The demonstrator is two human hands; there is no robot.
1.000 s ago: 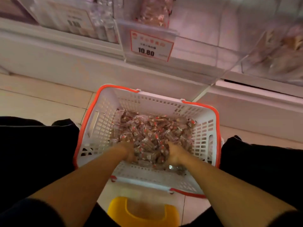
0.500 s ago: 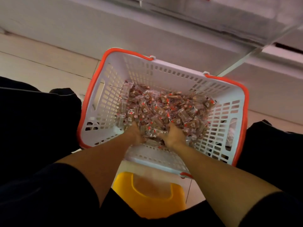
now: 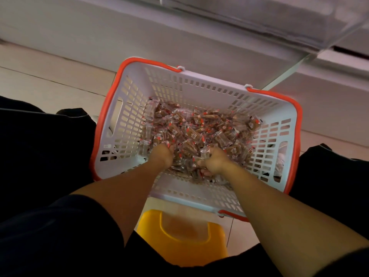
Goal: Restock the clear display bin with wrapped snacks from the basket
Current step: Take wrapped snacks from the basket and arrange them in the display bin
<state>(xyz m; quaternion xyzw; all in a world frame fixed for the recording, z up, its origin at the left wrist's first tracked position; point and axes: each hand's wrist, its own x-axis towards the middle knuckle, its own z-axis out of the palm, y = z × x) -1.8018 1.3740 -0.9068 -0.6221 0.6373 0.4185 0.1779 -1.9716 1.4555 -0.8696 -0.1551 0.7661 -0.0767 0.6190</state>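
Note:
A white slotted basket with an orange rim (image 3: 127,108) stands on the floor between my knees. A heap of small wrapped snacks (image 3: 199,126), brown in clear wrappers with red marks, covers its bottom. My left hand (image 3: 162,154) is dug into the near left of the heap, fingers curled into the snacks. My right hand (image 3: 214,161) is beside it, fingers closed round a clump of snacks. Only the underside of the clear display bin (image 3: 269,19) shows at the top of the view.
The white shelf base (image 3: 99,33) runs behind the basket. A yellow stool (image 3: 179,236) sits under me, near the basket's front wall. My dark-clothed knees (image 3: 40,146) flank the basket on both sides. Beige floor tiles lie to the left.
The view has tilted down, so the price tag and most of the bin left the frame. Both hands have closed in on the snacks near the basket's front.

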